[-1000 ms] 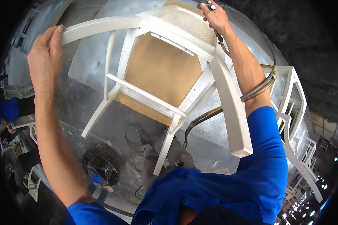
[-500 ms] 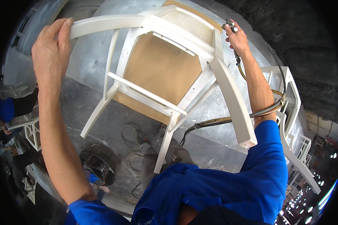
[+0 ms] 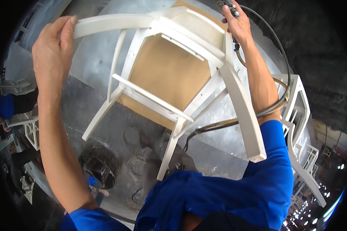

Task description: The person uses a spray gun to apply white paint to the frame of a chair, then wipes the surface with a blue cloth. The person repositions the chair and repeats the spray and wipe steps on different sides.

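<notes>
A white wooden chair (image 3: 241,111) is tipped so its legs and rungs face me. My left hand (image 3: 53,54) is closed round the end of its upper-left leg. Up at the far right, beyond the chair, my right hand (image 3: 240,27) is wrapped round a spray gun (image 3: 230,7), partly cut off by the picture's rim. A hose (image 3: 219,125) runs from the gun's side past my right forearm and down under the chair. Brown board (image 3: 169,77) shows through the seat frame and past its edges; whether it is fixed to the chair I cannot tell.
A dark round bucket (image 3: 100,165) stands on the floor at lower left, near coiled hose (image 3: 131,138). Stacked white chair frames (image 3: 297,100) are at the right. At the far left, another person's blue sleeve (image 3: 4,109) shows beside more white frames (image 3: 31,133).
My right hand has moved farther away and slightly left with the spray gun, drawing the hose along. The chair has shifted very slightly; my left hand keeps its hold on the leg.
</notes>
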Demonstrator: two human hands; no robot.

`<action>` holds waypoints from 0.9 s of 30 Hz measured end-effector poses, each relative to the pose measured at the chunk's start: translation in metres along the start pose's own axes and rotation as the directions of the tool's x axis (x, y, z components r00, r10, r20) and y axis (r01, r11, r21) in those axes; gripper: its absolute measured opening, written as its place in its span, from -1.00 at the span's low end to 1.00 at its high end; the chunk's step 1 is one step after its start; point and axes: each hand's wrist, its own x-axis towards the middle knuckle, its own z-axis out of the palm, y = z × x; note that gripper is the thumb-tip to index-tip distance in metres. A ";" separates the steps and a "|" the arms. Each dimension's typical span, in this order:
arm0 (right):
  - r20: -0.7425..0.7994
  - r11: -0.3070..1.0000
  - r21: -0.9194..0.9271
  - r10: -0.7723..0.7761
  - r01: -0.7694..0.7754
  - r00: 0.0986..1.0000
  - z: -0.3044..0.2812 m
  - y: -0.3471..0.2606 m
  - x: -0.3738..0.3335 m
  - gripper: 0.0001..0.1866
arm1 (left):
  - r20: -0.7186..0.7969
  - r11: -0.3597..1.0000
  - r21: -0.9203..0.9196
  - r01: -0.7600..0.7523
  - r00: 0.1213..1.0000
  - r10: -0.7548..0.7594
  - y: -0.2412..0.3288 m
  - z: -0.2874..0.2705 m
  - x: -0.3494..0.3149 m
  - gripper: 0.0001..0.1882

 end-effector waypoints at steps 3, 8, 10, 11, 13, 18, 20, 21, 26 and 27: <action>-0.125 0.973 0.081 -0.203 0.214 0.971 -0.016 -0.016 0.007 -0.47 | -0.001 1.000 -0.017 0.013 1.000 -0.013 0.004 -0.001 0.001 -0.69; -0.140 0.990 -0.033 -0.144 0.140 0.980 -0.041 -0.025 0.016 -0.41 | -0.003 0.998 -0.059 0.035 0.999 -0.035 0.009 0.000 0.001 -0.74; -0.114 0.992 0.001 -0.122 0.123 0.986 -0.043 -0.021 0.014 -0.41 | -0.005 0.996 -0.084 0.028 1.000 -0.029 0.009 -0.001 0.001 -0.75; -0.095 0.994 -0.004 -0.106 0.106 0.990 -0.042 -0.017 0.013 -0.42 | -0.004 0.998 -0.063 0.021 1.000 -0.022 0.009 -0.001 0.001 -0.75; -0.048 0.998 -0.016 -0.069 0.068 0.996 -0.035 -0.007 0.008 -0.43 | -0.002 1.000 -0.030 -0.001 1.000 0.001 0.007 -0.001 0.001 -0.75; 0.057 0.981 -0.141 0.140 -0.130 0.989 0.000 0.023 0.003 -0.42 | -0.024 0.999 -0.048 -0.006 1.000 0.005 0.004 0.001 0.001 -0.74; 0.086 0.967 -0.212 0.164 -0.142 0.983 0.010 0.033 0.006 -0.40 | -0.040 0.999 -0.044 -0.021 0.999 0.019 0.003 0.003 0.001 -0.73; 0.100 0.963 -0.229 0.171 -0.144 0.980 0.015 0.037 0.008 -0.39 | -0.043 0.999 -0.036 -0.033 0.999 0.032 0.002 0.003 0.000 -0.73; 0.135 0.949 -0.300 0.139 -0.094 0.981 0.027 0.050 0.016 -0.39 | -0.030 1.000 -0.024 -0.018 0.999 0.017 -0.003 0.004 -0.001 -0.72; 0.132 0.940 -0.329 0.137 -0.087 0.982 0.026 0.051 0.015 -0.39 | -0.034 0.999 -0.026 -0.025 0.999 0.024 -0.004 0.004 -0.001 -0.72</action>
